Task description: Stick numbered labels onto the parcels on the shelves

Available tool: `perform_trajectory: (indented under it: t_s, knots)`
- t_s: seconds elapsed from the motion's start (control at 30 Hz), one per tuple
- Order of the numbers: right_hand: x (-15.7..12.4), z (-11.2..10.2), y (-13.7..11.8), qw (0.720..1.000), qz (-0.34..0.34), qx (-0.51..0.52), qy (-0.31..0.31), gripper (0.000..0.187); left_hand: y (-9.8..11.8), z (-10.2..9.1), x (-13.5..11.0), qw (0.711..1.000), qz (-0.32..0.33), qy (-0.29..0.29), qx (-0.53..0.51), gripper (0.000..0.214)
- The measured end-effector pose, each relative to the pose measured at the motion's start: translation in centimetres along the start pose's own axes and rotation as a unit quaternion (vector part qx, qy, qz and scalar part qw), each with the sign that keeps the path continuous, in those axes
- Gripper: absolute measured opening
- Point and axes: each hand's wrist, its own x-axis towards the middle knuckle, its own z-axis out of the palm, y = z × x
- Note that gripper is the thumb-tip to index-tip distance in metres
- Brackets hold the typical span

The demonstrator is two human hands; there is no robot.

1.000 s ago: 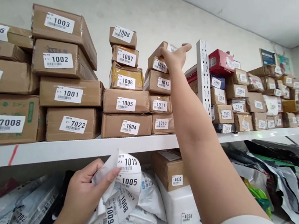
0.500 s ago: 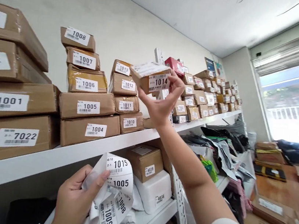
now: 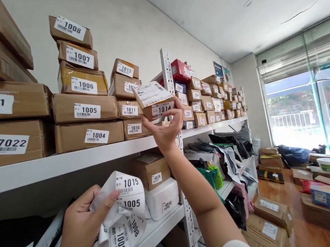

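Note:
A small cardboard box (image 3: 152,100) labelled 1014 is gripped by my right hand (image 3: 169,127), thumb below and fingers at its right side. It is tilted, in front of the box labelled 1011 (image 3: 129,110) and above the front edge of the white shelf (image 3: 99,153). Lower down, my left hand (image 3: 87,219) pinches a curled strip of printed labels (image 3: 127,204); the numbers 1015, 1005, 1008 and 1009 can be read on it. The strip hangs before the lower shelf, clear of the boxes.
Stacked cardboard boxes such as 1005 (image 3: 83,110) line the upper shelf. A perforated white upright (image 3: 166,70) stands behind the held box. Below are a box labelled 4039 (image 3: 150,174) and a white package (image 3: 162,200). More boxes (image 3: 269,232) lie on the wooden floor (image 3: 310,246) at right.
My right hand has lowered the 1014 box and moved it slightly left in view. The view has turned right, showing more of the floor and window. My left hand keeps the labels.

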Motion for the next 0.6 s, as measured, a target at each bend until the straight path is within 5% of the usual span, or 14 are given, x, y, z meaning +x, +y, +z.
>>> perform_trajectory:
  t_s: [0.37, 0.6]
  knots:
    - [-6.2, -1.2, 0.0, 0.99, -0.069, 0.011, 0.123, 0.046, 0.7, -0.7, -1.5, 1.0, -0.017, -0.006, -0.025, 0.042]
    - [-8.1, -0.7, 0.3, 0.995, 0.037, 0.03, 0.09, 0.057, 0.4, -1.4, -0.9, 0.999, -0.014, 0.002, -0.041, 0.043]
